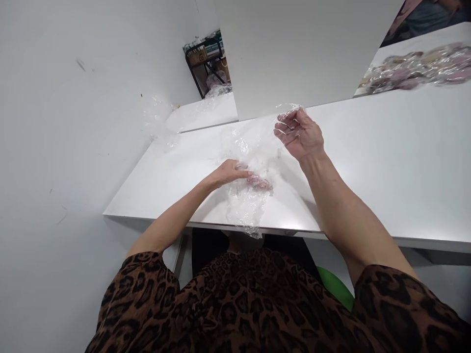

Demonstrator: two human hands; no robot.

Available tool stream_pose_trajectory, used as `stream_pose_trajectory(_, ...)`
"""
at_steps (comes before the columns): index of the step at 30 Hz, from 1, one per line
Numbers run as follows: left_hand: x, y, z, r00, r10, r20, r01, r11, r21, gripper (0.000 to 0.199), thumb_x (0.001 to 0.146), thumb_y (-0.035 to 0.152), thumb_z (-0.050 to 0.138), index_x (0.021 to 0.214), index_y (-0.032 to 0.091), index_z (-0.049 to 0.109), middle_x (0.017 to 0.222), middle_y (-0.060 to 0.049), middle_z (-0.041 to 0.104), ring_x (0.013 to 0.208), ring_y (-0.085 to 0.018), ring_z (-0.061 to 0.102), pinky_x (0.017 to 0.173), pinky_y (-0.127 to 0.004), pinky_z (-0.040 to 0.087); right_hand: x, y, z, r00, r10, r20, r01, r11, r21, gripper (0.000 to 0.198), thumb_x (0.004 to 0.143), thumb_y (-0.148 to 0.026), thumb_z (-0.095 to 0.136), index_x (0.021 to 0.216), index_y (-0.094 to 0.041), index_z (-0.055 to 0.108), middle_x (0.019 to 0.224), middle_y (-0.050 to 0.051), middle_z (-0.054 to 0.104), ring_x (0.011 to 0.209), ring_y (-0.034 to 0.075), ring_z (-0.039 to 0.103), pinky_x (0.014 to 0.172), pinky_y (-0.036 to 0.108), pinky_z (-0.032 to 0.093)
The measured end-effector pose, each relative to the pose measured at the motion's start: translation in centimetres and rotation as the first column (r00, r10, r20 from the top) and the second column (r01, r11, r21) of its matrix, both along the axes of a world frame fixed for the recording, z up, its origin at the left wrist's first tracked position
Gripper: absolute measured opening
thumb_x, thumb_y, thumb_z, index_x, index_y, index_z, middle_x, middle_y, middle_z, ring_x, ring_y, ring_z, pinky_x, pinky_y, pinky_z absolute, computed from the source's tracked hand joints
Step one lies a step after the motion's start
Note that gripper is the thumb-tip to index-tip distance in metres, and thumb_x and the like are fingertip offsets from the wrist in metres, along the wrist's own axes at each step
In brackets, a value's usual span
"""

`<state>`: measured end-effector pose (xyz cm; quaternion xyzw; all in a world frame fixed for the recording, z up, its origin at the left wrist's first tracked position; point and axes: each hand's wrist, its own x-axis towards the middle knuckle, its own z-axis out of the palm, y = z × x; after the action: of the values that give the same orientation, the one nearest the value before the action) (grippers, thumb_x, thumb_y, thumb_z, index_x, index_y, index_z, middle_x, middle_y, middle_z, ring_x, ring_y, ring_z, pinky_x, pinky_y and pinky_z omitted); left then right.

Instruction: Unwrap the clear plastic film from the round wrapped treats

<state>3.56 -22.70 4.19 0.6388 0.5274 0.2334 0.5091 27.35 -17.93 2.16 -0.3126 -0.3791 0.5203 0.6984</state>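
Observation:
A crinkled sheet of clear plastic film (245,208) lies across the white table in front of me, one end hanging over the near edge. Within it shows a small pink thing (260,182), its kind blurred by the glossy film. My left hand (230,172) grips the pink thing through or along with the film, thumb on top; its other fingers are partly hidden. Higher and to the right, my right hand (300,133) is raised off the table with curled fingers, holding another part of the film, which stretches between the two hands.
The white table (368,171) meets a wall on the left and an upright white panel (301,49) at the back. More crumpled clear plastic (160,122) sits at the left edge. Wrapped pinkish items (423,66) lie beyond the panel, near another person (430,19). A dark shelf (196,71) stands behind.

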Motion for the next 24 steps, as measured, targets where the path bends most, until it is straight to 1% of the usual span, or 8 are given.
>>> stream_pose_trajectory(2,0.8,0.1,0.3,0.999,-0.033,-0.034,0.033,0.999,0.012,0.022,0.074,0.027,0.087,0.07,0.015,0.069,0.057,0.005,0.047,0.05,-0.005,0.037,0.05,-0.022,0.024,0.2,0.1,0.1,0.999,-0.009,0.033,0.008,1.0,0.002,0.047,0.085,-0.072,0.07,0.086,-0.025,0.064,0.085,0.002,0.071,0.085,0.018,0.072,0.071,0.033,0.06)
stream_pose_trajectory(4,1.4,0.5,1.3,1.0,0.021,0.001,-0.021,1.0,0.024,0.016,0.082,0.025,0.08,0.073,0.014,0.071,0.053,0.006,0.042,0.048,-0.004,0.031,0.049,-0.022,0.02,0.5,0.2,0.1,0.996,-0.029,0.079,0.029,1.0,0.004,0.048,0.085,-0.074,0.068,0.089,-0.027,0.066,0.086,0.003,0.071,0.086,0.019,0.072,0.071,0.034,0.06)
stream_pose_trajectory(6,2.0,1.1,2.8,0.991,0.098,0.095,-0.101,0.994,0.036,0.017,0.087,0.027,0.077,0.077,0.014,0.071,0.051,0.007,0.037,0.046,-0.004,0.029,0.047,-0.021,0.019,0.8,0.3,0.0,0.989,-0.063,0.13,0.064,0.998,0.002,0.049,0.084,-0.077,0.064,0.093,-0.028,0.066,0.091,0.004,0.071,0.089,0.02,0.071,0.072,0.036,0.06)
stream_pose_trajectory(9,2.7,1.8,5.5,0.957,0.147,0.251,-0.166,0.984,0.058,0.019,0.088,0.029,0.077,0.08,0.015,0.067,0.052,0.008,0.035,0.043,-0.003,0.03,0.044,-0.019,0.022,1.0,0.4,-0.1,0.974,-0.119,0.192,0.121,0.993,-0.001,0.055,0.082,-0.081,0.06,0.099,-0.029,0.066,0.1,0.006,0.072,0.094,0.024,0.069,0.072,0.04,0.059)
stream_pose_trajectory(12,3.1,2.2,7.9,0.918,0.189,0.35,-0.224,0.973,0.063,0.015,0.093,0.027,0.072,0.085,0.015,0.066,0.053,0.009,0.034,0.04,-0.001,0.029,0.041,-0.017,0.023,1.1,0.5,-0.1,0.967,-0.147,0.206,0.152,0.988,-0.005,0.061,0.079,-0.085,0.058,0.106,-0.031,0.065,0.109,0.006,0.072,0.1,0.028,0.067,0.071,0.043,0.058)
stream_pose_trajectory(15,3.2,2.2,9.7,0.875,0.237,0.422,-0.288,0.956,0.059,0.013,0.099,0.027,0.064,0.094,0.016,0.067,0.053,0.01,0.034,0.037,-0.001,0.027,0.039,-0.015,0.021,0.8,0.3,0.1,0.963,-0.163,0.214,0.172,0.985,-0.026,0.064,0.077,-0.086,0.057,0.111,-0.032,0.064,0.116,0.007,0.07,0.107,0.03,0.065,0.073,0.044,0.057)
stream_pose_trajectory(20,2.1,2.4,11.3,0.8,0.287,0.527,-0.354,0.935,0.028,0.021,0.107,0.036,0.051,0.104,0.021,0.065,0.053,0.01,0.033,0.034,0.0,0.026,0.037,-0.013,0.02,-0.5,-0.7,0.5,0.97,-0.166,0.179,0.164,0.986,0.023,0.058,0.08,-0.08,0.057,0.11,-0.031,0.061,0.122,0.006,0.069,0.114,0.028,0.063,0.083,0.046,0.058)
stream_pose_trajectory(24,1.0,2.6,11.2,0.719,0.271,0.641,-0.351,0.937,-0.003,0.03,0.11,0.04,0.041,0.105,0.023,0.064,0.054,0.008,0.034,0.035,-0.002,0.028,0.038,-0.014,0.024,-2.0,-1.9,0.6,0.987,-0.018,0.158,0.007,0.997,0.075,0.055,0.079,-0.068,0.068,0.12,-0.032,0.059,0.128,0.003,0.067,0.117,0.026,0.062,0.089,0.047,0.057)
